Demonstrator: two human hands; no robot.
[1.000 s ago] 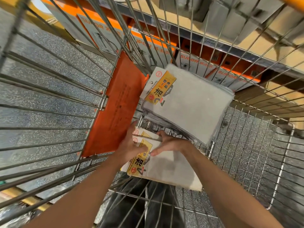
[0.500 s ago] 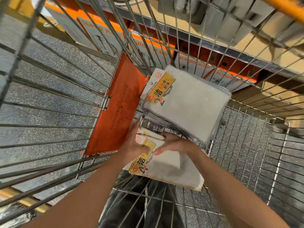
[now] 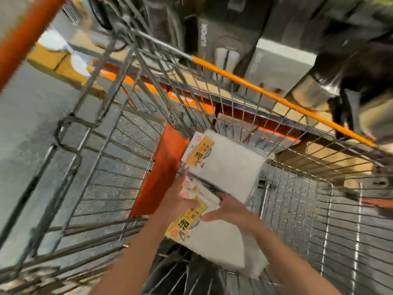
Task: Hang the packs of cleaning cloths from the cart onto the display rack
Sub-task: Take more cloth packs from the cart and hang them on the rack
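Both hands grasp a few packs of cleaning cloths (image 3: 212, 237) in the wire cart (image 3: 119, 171): left hand (image 3: 180, 201) at the label end, right hand (image 3: 229, 211) on top. They look soft and light, so the stiffer yellow label card (image 3: 187, 222) seems the best hold.

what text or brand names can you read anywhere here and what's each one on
"SUPOR": dark appliance box on the shelf beyond the cart.
"洁" with a large "4": yellow label of the held cloth pack.
"洁" with a large "2": label of the cloth stack in the cart.
Smaller print on both labels and the grey box is too blurred to read.
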